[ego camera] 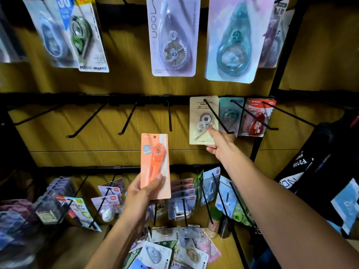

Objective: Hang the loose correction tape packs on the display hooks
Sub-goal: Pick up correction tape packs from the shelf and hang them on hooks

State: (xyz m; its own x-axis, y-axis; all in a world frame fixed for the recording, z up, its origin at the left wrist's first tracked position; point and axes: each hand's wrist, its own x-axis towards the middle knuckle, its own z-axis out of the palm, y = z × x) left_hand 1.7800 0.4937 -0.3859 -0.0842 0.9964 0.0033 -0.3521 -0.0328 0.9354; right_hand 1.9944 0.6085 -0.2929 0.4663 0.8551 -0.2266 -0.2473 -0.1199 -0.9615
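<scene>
My left hand grips an orange correction tape pack by its lower end, upright in front of the wooden display wall. My right hand reaches to a cream correction tape pack that hangs on a black hook of the middle rail; its fingers touch the pack's lower right part. A teal pack and a red pack hang on the hooks to the right. Several bare hooks stick out of the same rail to the left. A pile of loose packs lies on the shelf below.
Larger correction tape packs hang on the top row. The bottom rail carries more packs and boxed goods at the left. A small cup of sticks stands on the shelf. A dark bag hangs at the right.
</scene>
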